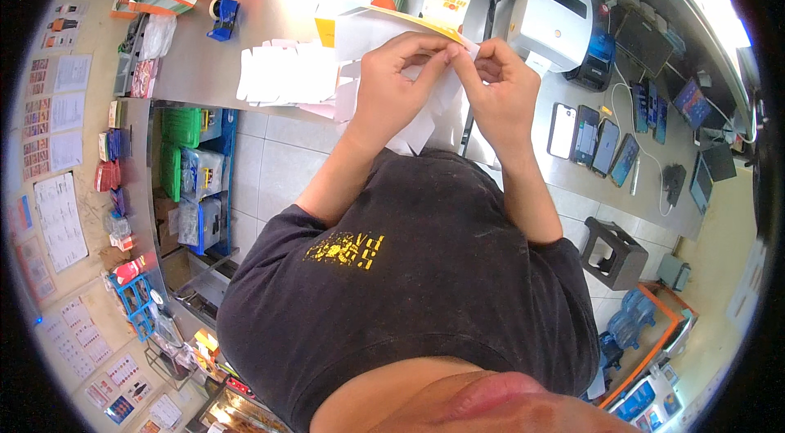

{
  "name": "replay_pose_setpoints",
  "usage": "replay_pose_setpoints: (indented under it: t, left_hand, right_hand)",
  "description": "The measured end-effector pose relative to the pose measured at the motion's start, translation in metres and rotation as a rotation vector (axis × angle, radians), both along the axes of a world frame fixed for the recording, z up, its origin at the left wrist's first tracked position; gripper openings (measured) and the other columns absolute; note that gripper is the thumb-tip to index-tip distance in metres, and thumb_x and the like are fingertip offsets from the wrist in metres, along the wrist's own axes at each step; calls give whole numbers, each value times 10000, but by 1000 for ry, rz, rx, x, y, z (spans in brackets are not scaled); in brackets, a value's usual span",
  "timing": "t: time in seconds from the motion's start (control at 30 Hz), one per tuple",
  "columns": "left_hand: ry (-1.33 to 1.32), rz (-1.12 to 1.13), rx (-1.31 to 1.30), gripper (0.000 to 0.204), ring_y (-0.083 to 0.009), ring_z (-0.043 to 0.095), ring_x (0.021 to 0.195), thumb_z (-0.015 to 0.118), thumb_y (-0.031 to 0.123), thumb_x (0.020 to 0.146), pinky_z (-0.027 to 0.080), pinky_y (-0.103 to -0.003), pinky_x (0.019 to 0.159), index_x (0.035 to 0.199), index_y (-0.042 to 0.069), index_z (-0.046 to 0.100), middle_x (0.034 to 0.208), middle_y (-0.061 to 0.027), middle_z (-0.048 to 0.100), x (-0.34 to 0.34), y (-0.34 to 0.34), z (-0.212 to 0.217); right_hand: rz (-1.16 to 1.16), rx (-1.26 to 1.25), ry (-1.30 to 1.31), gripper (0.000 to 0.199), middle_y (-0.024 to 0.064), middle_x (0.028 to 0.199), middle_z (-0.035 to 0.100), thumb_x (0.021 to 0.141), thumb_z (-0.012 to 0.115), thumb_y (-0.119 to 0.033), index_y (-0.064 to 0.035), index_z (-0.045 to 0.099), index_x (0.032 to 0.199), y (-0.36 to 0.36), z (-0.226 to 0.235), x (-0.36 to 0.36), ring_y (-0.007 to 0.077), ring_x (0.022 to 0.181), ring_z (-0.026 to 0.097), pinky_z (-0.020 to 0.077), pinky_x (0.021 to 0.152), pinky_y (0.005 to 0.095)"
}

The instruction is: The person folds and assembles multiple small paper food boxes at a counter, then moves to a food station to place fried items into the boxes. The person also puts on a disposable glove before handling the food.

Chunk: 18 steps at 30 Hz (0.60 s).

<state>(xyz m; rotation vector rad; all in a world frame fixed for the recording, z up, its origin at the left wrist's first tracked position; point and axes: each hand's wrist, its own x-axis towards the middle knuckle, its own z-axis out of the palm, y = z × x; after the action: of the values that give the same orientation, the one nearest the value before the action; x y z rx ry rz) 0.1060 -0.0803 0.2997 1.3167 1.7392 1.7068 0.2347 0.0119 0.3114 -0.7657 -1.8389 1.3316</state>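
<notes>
Grey counter [200, 65], tiled floor [282, 171], hands [503, 89] pinching carton [360, 34]

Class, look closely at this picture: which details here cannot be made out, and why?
- Head view: the pinched edge of the white-and-yellow carton, hidden by the fingers of the left hand and right hand.
- Head view: print on the wall sheets, too small.
- Head view: details on the phone screens, too small.
- Head view: part of the tiled floor, hidden by the dark T-shirt.
</notes>
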Motion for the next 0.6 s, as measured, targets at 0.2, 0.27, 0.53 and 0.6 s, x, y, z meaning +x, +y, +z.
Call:
replay_pose_setpoints:
  t: [0.2, 0.27, 0.53, 0.6]
  left_hand:
    - [234, 166, -55, 181, -296, 720, 828, 721, 75, 913, 565, -350, 721, 1061, -20, 679, 959, -158, 708, 7, 11, -1]
    - [361, 282, -33, 181, -297, 701, 821, 734, 81, 904, 556, -349, 729, 1050, -9, 677, 962, -148, 700, 4, 12, -1]
    - [-190, 31, 170, 221, -97, 635, 853, 723, 44, 946, 507, -226, 776, 1150, -30, 680, 1012, -33, 682, -32, 13, -5]
    - [-218, 44, 178, 247, -57, 616, 865, 693, 11, 965, 502, -203, 756, 1211, -14, 682, 989, -24, 676, -26, 16, -8]
  right_hand:
    - [-58, 228, -49, 128, 65, 817, 737, 968, 702, -100, 20, 672, 937, 0, -12, -4, 107, 778, 718, 566, 724, 271]
    - [-95, 346, -82, 123, 66, 813, 734, 975, 686, -96, 23, 666, 949, 6, -15, 1, 117, 782, 723, 567, 717, 280]
    - [-191, 233, -271, 202, 111, 831, 723, 941, 747, -188, -22, 637, 908, 64, -9, 34, 165, 767, 720, 540, 681, 309]
    - [-454, 291, -308, 209, 113, 833, 721, 931, 764, -186, -24, 636, 906, 63, -10, 25, 142, 761, 708, 532, 672, 302]
